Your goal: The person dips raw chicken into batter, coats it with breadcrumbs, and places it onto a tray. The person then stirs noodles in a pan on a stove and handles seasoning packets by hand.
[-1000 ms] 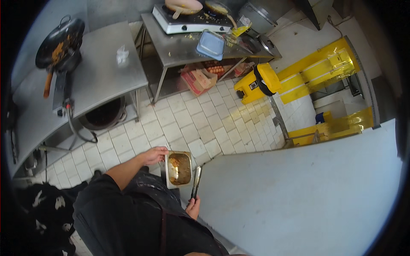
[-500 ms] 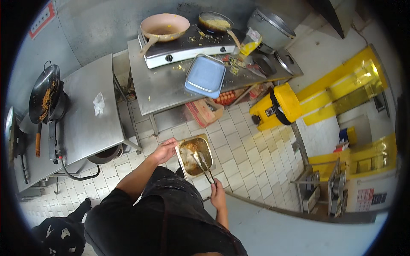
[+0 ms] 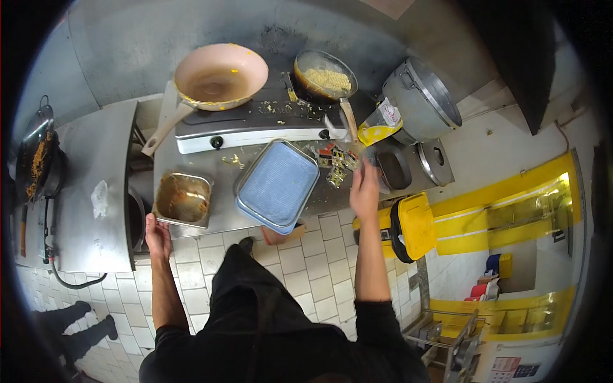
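At far left, browned food [image 3: 38, 163] is held in a dark wok [image 3: 25, 147] beside a steel tabletop [image 3: 105, 153], on which a crumpled white plastic piece [image 3: 100, 199] is laid. Below, on the tiled floor [image 3: 131, 329], another person's dark-clad legs [image 3: 80, 338] are seen.

Next, a rectangular metal container [image 3: 185, 223], its inside smeared with orange-brown residue, is held by the left hand [image 3: 158, 237]: the grip is closed at the near left corner. The container is positioned at the near left end of a second steel tabletop [image 3: 220, 207].

Behind it, a pink frying pan [image 3: 220, 67] is set on the left of a two-burner stove [image 3: 268, 138]. In the middle, a blue rectangular tub [image 3: 278, 185] is placed at a slant, overlapping the tabletop's near edge. Behind, pale noodles [image 3: 329, 80] are contained in a smaller dark pan [image 3: 313, 90]. Pale scraps [image 3: 336, 173] are scattered to the tub's right.

The right hand [image 3: 366, 191] is stretched over that area, near the small pan's handle; its fingers are blurred, so whether anything is held cannot be told. Farther right, a yellow-and-white packet [image 3: 383, 122], a large metal pot [image 3: 421, 105] and a round lid [image 3: 433, 165] are grouped, with a yellow bin [image 3: 415, 226] seen below.
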The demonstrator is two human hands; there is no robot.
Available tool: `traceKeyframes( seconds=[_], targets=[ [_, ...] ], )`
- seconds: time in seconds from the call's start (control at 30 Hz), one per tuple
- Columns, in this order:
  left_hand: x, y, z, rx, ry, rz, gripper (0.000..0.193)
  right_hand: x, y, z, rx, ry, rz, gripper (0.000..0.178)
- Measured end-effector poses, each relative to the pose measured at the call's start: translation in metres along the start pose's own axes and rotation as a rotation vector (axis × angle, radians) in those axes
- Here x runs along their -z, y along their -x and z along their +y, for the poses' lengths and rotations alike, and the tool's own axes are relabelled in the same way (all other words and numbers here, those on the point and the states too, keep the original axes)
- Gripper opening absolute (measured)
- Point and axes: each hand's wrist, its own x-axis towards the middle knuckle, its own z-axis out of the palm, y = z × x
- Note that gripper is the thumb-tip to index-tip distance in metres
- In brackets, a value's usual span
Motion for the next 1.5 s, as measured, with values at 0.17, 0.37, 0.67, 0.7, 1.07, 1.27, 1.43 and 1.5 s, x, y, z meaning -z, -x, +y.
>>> traceKeyframes(
  seconds=[0.17, 0.37, 0.67, 0.7, 1.07, 1.27, 1.43, 1.5],
  targets=[
    [-0.025, -0.001, -0.047, -0.091, -0.073, 0.282, 0.029, -0.032, -0.165, 0.089, -0.084, 0.286, -0.163, 0.034],
    [-0.018, 0.048, -0.079, -0.354, -0.388, 0.851, 0.047, -0.133, -0.304, 0.206, 0.115, 0.566, -0.499, 0.033],
    [-0.074, 0.206, -0.231, -0.225, -0.605, 1.255, 0.025, -0.172, -0.396, 0.249, 0.292, -0.019, -0.624, 0.025],
    [-0.082, 0.212, -0.248, -0.132, -0.676, 1.243, 0.021, -0.168, -0.411, 0.253, 0.132, -0.122, -0.744, 0.025],
    [-0.111, 0.255, -0.365, 0.657, -0.806, 0.991, 0.029, -0.099, -0.456, 0.280, -0.223, -0.345, -1.111, 0.022],
    [-0.114, 0.234, -0.356, 0.610, -0.777, 0.934, 0.036, -0.066, -0.402, 0.233, 0.500, 0.083, -0.818, 0.032],
    [-0.111, 0.215, -0.337, 0.538, -0.791, 0.874, 0.034, -0.099, -0.361, 0.212, 0.700, 0.429, -0.807, 0.044],
    [-0.109, 0.214, -0.331, 0.521, -0.794, 0.876, 0.034, -0.109, -0.352, 0.206, 0.703, 0.447, -0.805, 0.045]
  ],
)
